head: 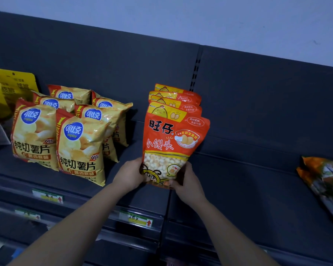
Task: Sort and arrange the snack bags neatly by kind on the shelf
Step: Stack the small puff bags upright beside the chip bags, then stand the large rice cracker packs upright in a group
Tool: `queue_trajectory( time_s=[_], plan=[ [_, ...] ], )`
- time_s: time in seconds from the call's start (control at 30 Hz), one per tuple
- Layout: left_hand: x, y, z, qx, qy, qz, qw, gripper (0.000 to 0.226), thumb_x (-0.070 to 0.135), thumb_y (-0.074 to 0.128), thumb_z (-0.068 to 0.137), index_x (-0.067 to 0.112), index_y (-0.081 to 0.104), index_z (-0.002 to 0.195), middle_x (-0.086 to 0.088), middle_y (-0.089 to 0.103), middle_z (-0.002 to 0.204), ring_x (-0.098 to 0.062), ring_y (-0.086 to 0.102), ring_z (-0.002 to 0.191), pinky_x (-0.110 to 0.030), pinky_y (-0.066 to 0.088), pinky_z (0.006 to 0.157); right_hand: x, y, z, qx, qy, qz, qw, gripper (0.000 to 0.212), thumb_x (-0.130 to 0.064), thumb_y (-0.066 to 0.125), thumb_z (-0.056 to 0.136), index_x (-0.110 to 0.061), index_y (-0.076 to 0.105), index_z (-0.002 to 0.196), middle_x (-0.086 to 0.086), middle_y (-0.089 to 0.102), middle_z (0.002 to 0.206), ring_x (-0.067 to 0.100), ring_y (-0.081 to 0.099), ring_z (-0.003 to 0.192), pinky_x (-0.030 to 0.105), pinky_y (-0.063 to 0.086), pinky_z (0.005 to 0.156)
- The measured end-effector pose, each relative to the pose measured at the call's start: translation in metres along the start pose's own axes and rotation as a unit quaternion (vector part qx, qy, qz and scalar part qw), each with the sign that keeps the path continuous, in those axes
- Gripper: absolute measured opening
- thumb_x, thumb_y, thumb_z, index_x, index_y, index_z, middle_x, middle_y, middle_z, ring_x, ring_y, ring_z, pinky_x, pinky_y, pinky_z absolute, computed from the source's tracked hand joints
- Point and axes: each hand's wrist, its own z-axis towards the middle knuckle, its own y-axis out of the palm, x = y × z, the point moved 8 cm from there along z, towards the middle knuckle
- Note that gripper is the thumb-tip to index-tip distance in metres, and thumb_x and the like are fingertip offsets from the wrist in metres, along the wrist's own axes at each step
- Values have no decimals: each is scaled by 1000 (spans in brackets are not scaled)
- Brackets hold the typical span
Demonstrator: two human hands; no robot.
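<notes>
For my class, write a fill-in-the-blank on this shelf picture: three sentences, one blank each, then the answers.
1. The left hand and right hand hold the orange bags by their ____ end.
2. The yellow chip bags stand to the ____ of the orange bags.
3. The price label below the orange bags shows a red ____.
Answers: bottom; left; arrow.

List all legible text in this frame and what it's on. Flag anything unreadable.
"可比克" and "copico": blue logo on the yellow chip bags.
"纯切薯片": lower front of the same chip bags.
"旺仔" and "小馒头": front red-orange bag.
"真材实料 全新升级": oval at that bag's top right.
Too blurred or small to read: dark yellow bags at far left, shelf price tags, bags at far right, all fine print.
</notes>
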Motion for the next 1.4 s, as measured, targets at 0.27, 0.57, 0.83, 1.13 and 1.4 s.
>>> queue_trajectory(
  time_s=[0.27,0.57,0.83,1.13,1.4],
  plan=[
    [-2,-4,-8,4,-9,7,1000,54,31,81,73,17,57,120,-2,67,118,-22,61,106,-41,51,87,4,-8,-6,40,-1,-11,999,71,-24,76,81,-21,36,139,-2,58,130,20,55,118,37,48,93],
    [3,-11,-14,29,-15,27,999,61,37,80,72,18,50,123,-1,63,119,-22,59,107,-42,52,85,3,-12,-13,46,-7,-24,999,73,-31,76,80,-26,36,141,-4,58,130,18,57,115,38,50,91],
    [34,-33,-23,123,36,56,990,111,46,80,72,16,10,152,-10,32,147,-28,28,138,-45,34,108,-1,-25,-13,35,-9,-111,993,76,-42,73,82,-23,33,144,0,51,137,19,52,121,37,48,94],
    [107,-70,-36,259,173,200,929,94,45,77,73,12,30,148,-17,24,154,-33,16,145,-58,16,113,-4,-67,-17,36,4,-252,967,70,-39,63,90,-17,32,148,5,41,146,23,37,134,36,39,104],
    [205,-44,-47,204,326,284,878,73,33,73,79,8,44,141,-10,41,148,-29,26,144,-46,17,116,-3,-142,-40,91,47,-394,913,62,-48,58,91,-19,38,143,4,46,139,24,40,130,37,35,104]
  ],
)
